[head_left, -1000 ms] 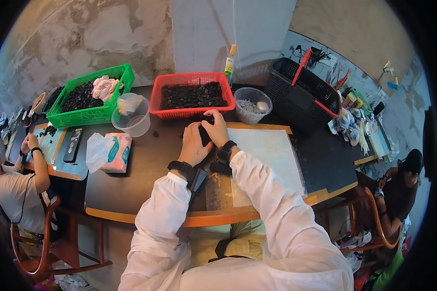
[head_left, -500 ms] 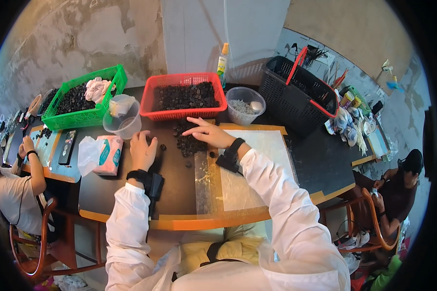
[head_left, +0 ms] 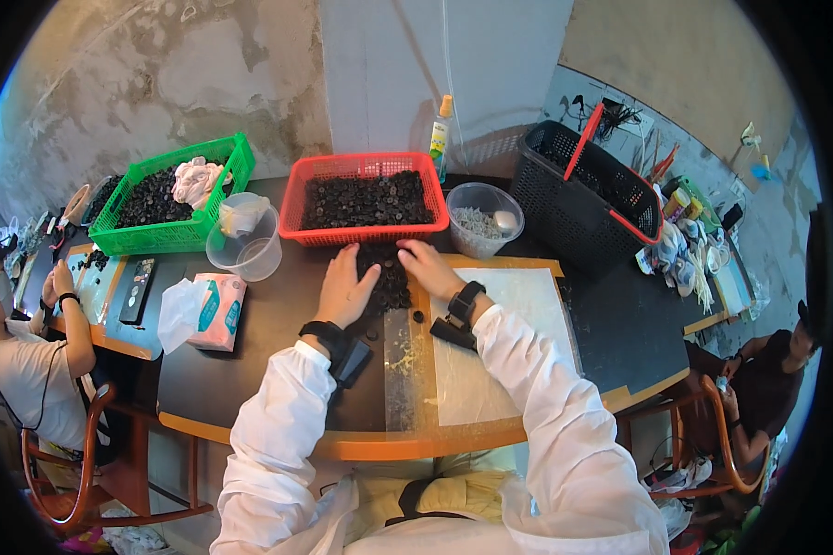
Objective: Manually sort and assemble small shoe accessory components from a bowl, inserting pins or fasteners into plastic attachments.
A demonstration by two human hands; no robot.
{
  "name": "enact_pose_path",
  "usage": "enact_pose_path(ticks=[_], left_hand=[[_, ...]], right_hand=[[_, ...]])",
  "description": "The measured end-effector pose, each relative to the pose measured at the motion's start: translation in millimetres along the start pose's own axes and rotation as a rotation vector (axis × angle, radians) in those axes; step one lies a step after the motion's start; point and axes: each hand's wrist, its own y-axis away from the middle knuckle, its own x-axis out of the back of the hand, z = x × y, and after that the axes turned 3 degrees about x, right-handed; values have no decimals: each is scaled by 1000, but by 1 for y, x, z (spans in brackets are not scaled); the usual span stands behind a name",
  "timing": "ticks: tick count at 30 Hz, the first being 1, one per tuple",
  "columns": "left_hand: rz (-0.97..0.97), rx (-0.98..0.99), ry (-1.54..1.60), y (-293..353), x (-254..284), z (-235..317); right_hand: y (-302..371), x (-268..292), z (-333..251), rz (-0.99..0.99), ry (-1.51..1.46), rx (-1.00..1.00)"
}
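Note:
A pile of small black round parts lies on the dark table, just in front of a red plastic basket full of similar parts. My left hand rests at the pile's left edge, thumb apart from the stretched fingers. Along the right edge of the pile lies my right hand, its fingers extended and touching the parts. I see nothing gripped in either hand, though the fingertips are partly hidden among the parts. One loose black part sits apart, below my right hand.
Left of the red basket are a green basket, a clear tub and a tissue pack. To its right stand a tub of small grey bits, a spray bottle and a black basket. People work at both sides.
My left hand has moved right, up to the pile's left side. My right hand has shifted from on top of the pile to its right side. The view has tilted slightly.

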Motion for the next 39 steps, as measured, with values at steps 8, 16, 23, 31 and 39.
enact_pose_path(ticks=[8,16,23,31,39], left_hand=[[-108,-56,-26,37,25,41],[-103,-41,-345,54,14,59],[31,-100,-378,34,-3,55],[-147,-616,-309,10,-23,66],[-87,-511,-436,7,-25,55]], right_hand=[[2,23,-38,-287,-60,268],[4,46,-66,-371,-512,93],[41,71,-43,-243,64,-114],[30,94,-78,9,232,-21],[-100,55,-47,-157,518,-148]])
